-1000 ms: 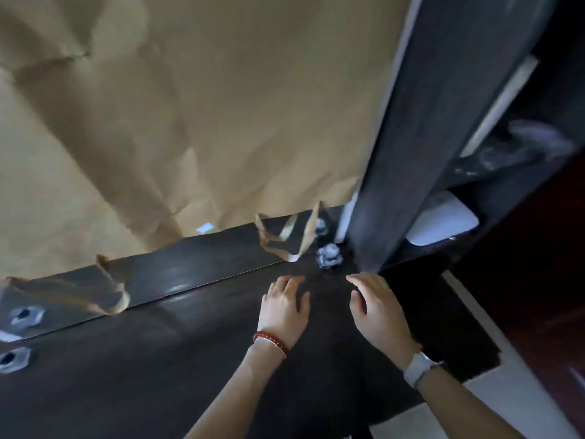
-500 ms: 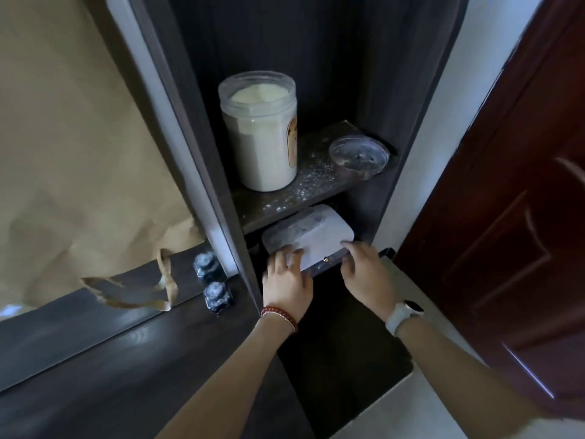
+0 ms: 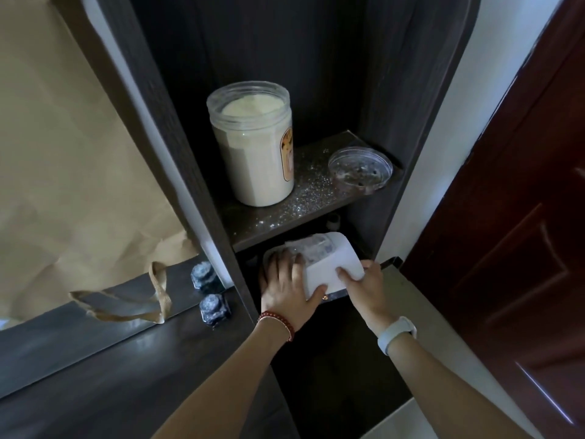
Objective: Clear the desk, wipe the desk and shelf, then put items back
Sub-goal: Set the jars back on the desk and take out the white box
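The right hand (image 3: 364,285) pinches the near right corner of the white box (image 3: 332,264) on the lower shelf, thumb on top, fingers hidden below. The left hand (image 3: 286,288) lies over the box's left side, fingers spread across its top and thumb hooked against the near edge. 2 hands on 1 box suggests a lift or a slide out of the narrow bay, the left steadying while the right raises the corner; the box tips slightly, its right end higher. A clear wrapper or pack (image 3: 313,250) sits on top of it, partly under the left fingers, which would keep it from sliding off.

Above, the upper shelf (image 3: 285,217) carries a tall clear jar (image 3: 253,150) of pale powder and, well apart to its right, a shallow clear dish (image 3: 361,169). Pale specks are scattered between them, so this board plainly needs wiping, and both items appear due for removal.

Left of the shelf's side panel, the desk (image 3: 95,359) holds 2 small dark bottles (image 3: 212,299) close together near the panel, and brown paper (image 3: 72,153) hangs down to the desk's rear edge.
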### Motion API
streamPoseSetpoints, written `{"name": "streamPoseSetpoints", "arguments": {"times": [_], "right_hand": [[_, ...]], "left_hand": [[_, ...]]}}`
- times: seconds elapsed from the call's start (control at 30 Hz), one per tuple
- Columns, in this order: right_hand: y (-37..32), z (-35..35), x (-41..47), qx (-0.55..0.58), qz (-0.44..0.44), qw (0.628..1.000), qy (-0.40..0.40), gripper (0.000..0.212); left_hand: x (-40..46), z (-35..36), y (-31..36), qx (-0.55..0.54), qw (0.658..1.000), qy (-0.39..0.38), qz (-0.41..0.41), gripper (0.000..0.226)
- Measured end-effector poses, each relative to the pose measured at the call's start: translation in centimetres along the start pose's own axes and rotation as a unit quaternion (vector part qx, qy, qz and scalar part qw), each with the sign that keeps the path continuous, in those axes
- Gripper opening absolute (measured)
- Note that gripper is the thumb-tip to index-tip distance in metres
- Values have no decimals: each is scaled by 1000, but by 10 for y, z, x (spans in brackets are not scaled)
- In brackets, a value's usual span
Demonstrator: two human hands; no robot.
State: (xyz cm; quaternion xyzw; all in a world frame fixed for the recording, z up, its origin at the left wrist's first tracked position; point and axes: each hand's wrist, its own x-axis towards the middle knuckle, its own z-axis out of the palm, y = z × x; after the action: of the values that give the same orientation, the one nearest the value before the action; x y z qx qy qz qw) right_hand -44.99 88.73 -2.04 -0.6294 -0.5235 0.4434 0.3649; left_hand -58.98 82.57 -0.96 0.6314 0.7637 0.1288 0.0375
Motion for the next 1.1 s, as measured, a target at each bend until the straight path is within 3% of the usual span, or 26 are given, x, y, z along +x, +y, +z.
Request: {"name": "streamPoseSetpoints", "arguments": {"times": [0.1,0.2,0.37,0.53,0.77,0.9,1.0,1.1], "right_hand": [[9,-9,-20,123,52,991,-3,19],[18,-23,-36,230,112,964,-69,15],[57,-59,-71,262,129,948,-124,37],[98,-81,-83,289,176,941,-14,44],[156,-99,-107,168,181,958,148,56],[177,-107,-109,154,199,954,163,54],[187,-108,-110,156,196,955,161,62],[198,-105,-108,172,198,951,163,64]], "left_hand": [[-22,1,7,48,997,39,38,50],[-37,3,16,27,995,70,66,31],[-73,16,32,-2,993,57,105,34],[-106,29,30,-50,991,47,115,39],[-104,90,38,-71,989,-105,77,42],[-92,136,39,-29,966,-256,-1,63],[-87,170,38,2,955,-293,-42,72],[-80,198,34,75,950,-303,-23,72]]}}
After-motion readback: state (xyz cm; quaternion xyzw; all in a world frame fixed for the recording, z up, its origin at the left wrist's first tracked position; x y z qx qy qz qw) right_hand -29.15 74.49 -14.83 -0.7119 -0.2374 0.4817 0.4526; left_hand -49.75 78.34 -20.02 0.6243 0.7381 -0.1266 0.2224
